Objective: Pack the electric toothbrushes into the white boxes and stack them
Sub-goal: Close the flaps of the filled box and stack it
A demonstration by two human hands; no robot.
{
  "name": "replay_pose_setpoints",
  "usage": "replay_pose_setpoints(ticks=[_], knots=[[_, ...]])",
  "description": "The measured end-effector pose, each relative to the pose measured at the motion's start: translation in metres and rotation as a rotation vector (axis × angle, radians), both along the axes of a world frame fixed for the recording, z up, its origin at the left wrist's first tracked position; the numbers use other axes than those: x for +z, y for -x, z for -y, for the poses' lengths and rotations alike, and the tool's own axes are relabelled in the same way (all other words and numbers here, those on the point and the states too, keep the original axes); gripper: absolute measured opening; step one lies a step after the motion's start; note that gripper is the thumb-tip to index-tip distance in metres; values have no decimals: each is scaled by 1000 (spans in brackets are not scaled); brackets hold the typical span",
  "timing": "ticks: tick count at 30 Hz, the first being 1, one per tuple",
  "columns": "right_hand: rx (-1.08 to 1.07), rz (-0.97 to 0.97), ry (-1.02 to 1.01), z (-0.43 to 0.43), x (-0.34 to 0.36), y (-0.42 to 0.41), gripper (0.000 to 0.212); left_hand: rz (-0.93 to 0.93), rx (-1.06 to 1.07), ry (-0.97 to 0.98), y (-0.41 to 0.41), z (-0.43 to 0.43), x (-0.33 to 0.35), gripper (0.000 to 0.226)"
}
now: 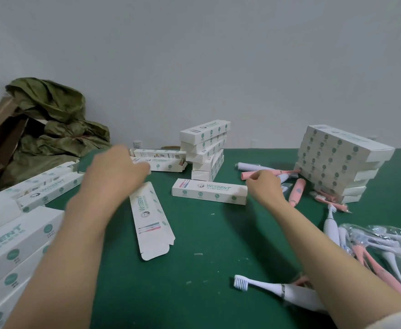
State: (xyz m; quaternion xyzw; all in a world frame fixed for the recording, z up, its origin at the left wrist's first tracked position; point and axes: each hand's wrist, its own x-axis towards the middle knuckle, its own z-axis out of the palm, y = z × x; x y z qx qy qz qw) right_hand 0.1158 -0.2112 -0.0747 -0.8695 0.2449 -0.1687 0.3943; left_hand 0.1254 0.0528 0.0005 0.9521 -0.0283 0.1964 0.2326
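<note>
The left hand [118,167] is reaching over open boxes [163,163], the right hand [263,185] curling beside a WISDENT box [209,193]. Neither grip is showing.

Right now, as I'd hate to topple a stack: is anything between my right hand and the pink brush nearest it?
Nothing visible. The right hand is right over the pink brush, fingers curled down at it; whether they touch is unclear. The box stack stands past the brush's far end, clear of the hand.

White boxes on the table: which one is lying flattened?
The flat carton in the middle of the green table, its near end flaps open; every other box is squared up into shape.
</note>
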Motion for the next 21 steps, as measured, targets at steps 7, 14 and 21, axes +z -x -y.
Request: replay_pose_setpoints(ticks=[7, 14, 21], knots=[[310, 125, -1105, -16, 24, 29, 62, -24, -591, 715, 73, -11, 57, 32], [375, 129, -1276, 9, 29, 44, 76, -449, -647, 818, 29, 11, 20, 40], [213, 219, -1357, 7, 19, 41, 29, -178, -925, 188, 17, 23, -8, 38]])
